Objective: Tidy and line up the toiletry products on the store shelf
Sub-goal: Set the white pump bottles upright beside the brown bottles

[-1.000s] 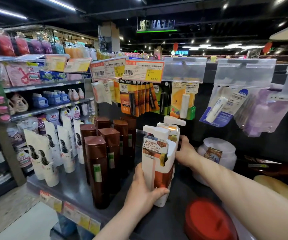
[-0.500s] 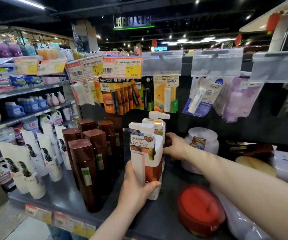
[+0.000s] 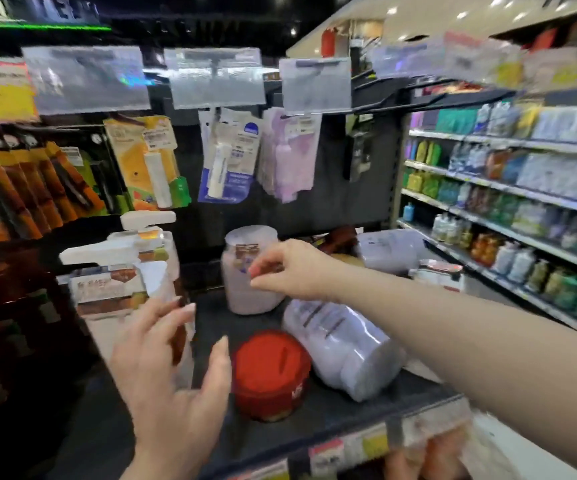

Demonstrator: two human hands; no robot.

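1. Shelf [image 3: 332,410]: dark, flat, loaded with the toiletry products. Strip of price tags [image 3: 349,448] along the front edge.
2. Front pump bottle [image 3: 114,292]: white, upright, on the left part of the shelf, with a printed collar below the pump head.
3. Rear pump bottle [image 3: 157,237]: upright, directly behind the front pump bottle. Contact between the two not determinable.
4. Left hand [image 3: 172,386]: released, fingers spread and nearly straight, raised in front of the lower body of the front pump bottle. Nothing gripped. Fingertip contact with the bottle not determinable because of blur.
5. Right hand [image 3: 290,268]: released, fingers loosely bent, thumb and forefinger close together, nothing visibly held. In front of the upper right side of the upright jar [image 3: 242,296]. Contact with the jar not determinable.
6. Upright jar: pale, standing toward the back of the shelf, right of both pump bottles and apart from them.
7. Red tub [image 3: 269,372]: near the front of the shelf, between the left hand and the tipped jar [image 3: 342,348].
8. Tipped jar: large, pale, lying on its side just beside the red tub, below the right forearm.
9. Dark brown bottles [image 3: 20,306]: far left of the shelf, heavily blurred.
10. Back panel: orange lip-balm card [image 3: 148,161], blue card [image 3: 231,161] and lilac packs [image 3: 287,154] hanging side by side beneath clear label holders [image 3: 214,77].
11. Neighbouring aisle shelves [image 3: 522,202]: at right, stocked with blurred goods.
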